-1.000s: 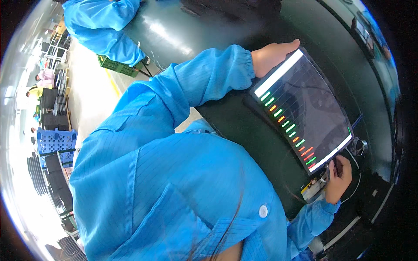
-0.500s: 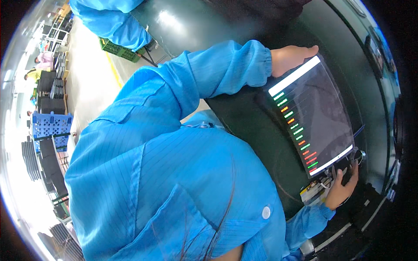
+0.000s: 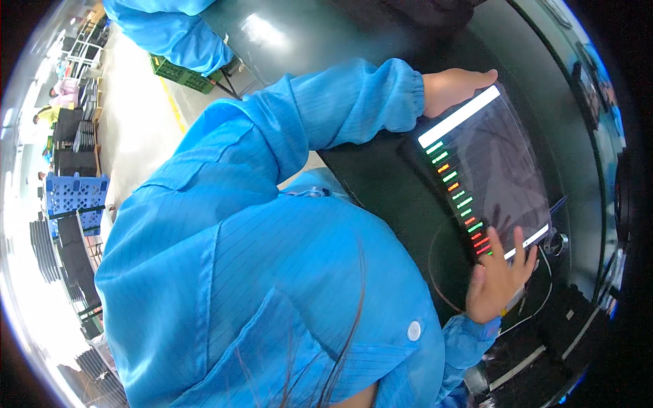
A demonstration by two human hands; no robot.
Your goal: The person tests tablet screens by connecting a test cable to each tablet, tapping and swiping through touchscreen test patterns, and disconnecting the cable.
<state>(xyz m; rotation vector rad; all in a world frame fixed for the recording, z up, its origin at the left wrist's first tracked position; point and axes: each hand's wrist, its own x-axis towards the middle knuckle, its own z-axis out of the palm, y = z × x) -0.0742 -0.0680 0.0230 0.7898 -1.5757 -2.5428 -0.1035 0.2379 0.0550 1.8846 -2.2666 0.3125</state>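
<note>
A flat display panel [image 3: 503, 163] is lit, with a dark screen, white bars at both ends and rows of green, red and orange text along one side. My left hand [image 3: 456, 92] grips its upper end, the thumb lying along the edge and the other fingers largely hidden. Over the lower end of the panel my right hand [image 3: 500, 282] is open, its fingers spread and their tips over the screen. Whether those fingertips touch the glass I cannot tell. A thin white cable [image 3: 547, 289] curves beside the right hand.
The panel is over a dark work table [image 3: 388, 183]. A round metal part [image 3: 560, 243] is near its lower corner. At upper left are another person's blue garment [image 3: 170, 34] and a green crate [image 3: 182, 73]. A blue crate [image 3: 76, 197] stands far left.
My right hand has moved from the cable and parts below the panel up and left over the screen, its fingers spreading. The left hand stays at the upper end.
</note>
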